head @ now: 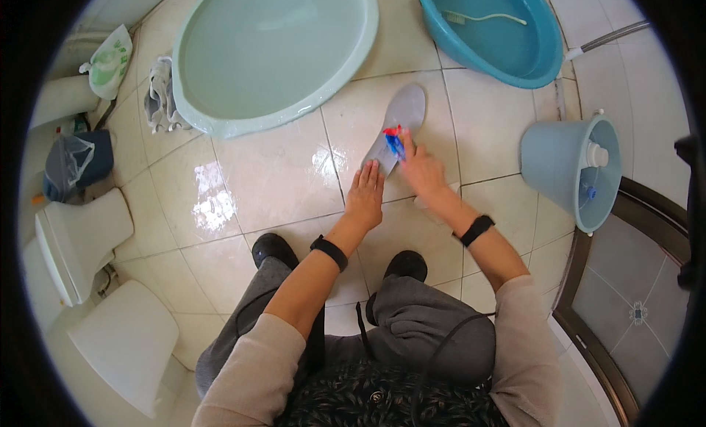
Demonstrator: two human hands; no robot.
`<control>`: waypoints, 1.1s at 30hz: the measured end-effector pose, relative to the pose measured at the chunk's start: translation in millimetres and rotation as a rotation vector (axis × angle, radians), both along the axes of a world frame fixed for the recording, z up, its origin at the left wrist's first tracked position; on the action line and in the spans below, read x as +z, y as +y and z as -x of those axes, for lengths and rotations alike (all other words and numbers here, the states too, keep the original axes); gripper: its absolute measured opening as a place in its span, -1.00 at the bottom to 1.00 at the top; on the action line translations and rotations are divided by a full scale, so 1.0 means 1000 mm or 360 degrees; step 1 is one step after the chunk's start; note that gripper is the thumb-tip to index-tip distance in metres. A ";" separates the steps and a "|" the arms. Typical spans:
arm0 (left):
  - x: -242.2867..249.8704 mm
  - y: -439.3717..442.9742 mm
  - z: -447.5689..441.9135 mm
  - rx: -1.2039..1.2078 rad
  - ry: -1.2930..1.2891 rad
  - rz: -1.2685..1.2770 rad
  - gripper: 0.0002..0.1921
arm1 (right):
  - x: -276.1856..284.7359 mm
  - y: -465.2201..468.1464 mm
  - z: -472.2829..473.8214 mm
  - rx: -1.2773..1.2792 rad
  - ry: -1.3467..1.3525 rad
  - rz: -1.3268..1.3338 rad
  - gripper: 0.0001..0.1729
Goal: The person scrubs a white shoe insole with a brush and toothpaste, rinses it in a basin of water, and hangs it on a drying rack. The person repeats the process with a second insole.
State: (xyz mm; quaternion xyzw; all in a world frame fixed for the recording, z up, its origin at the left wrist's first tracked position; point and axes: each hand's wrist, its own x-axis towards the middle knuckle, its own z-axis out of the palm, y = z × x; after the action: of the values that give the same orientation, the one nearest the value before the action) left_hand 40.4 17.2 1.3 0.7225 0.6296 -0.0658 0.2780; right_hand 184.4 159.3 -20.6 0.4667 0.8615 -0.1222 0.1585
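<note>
On the wet tiled floor lies a grey shoe insole, its narrower end towards me. My left hand presses its fingertips flat on that near end and grips nothing. In my right hand is a small blue-and-red brush-like tool, held against the middle of the insole. Blur and my fingers hide part of the tool, so its exact kind is unclear. Beneath my right wrist, a pale flat item is mostly covered.
A pale green basin of water stands ahead; a blue basin holds water and a white-handled brush. Grey shoes lean beside the green basin. At right is a light-blue bucket; at left, a dark bin and white toilet.
</note>
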 end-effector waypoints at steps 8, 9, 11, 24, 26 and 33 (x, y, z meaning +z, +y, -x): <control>0.007 0.005 0.001 -0.0057 0.0079 0.0139 -0.30 | 0.008 0.011 0.006 0.0138 -0.0023 -0.0414 -0.08; 0.008 0.006 0.002 -0.0066 0.0117 0.0137 -0.30 | 0.010 0.009 0.007 0.0243 -0.0047 -0.0208 -0.09; 0.010 0.004 0.004 -0.0085 0.0077 0.0123 -0.31 | 0.011 0.014 0.009 0.0251 0.0132 -0.0542 -0.27; 0.004 0.000 0.089 -0.0111 -0.0412 -0.0331 -0.54 | 0.038 -0.013 0.003 -0.0022 0.0433 0.0270 -0.14; 0.001 -0.005 0.114 -0.0005 -0.0349 -0.0507 -0.57 | 0.041 0.005 0.000 -0.0107 0.0643 0.0239 -0.23; -0.009 -0.027 0.139 0.0251 -0.0043 -0.0689 -0.53 | 0.022 0.038 0.029 0.0120 0.0988 0.0504 -0.50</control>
State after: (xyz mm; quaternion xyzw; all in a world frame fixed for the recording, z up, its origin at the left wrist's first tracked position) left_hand -98.9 -10.3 -7.9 0.7147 0.6797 0.1024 0.1293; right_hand 155.0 197.2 1.1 0.3448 0.8555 -0.3846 -0.0362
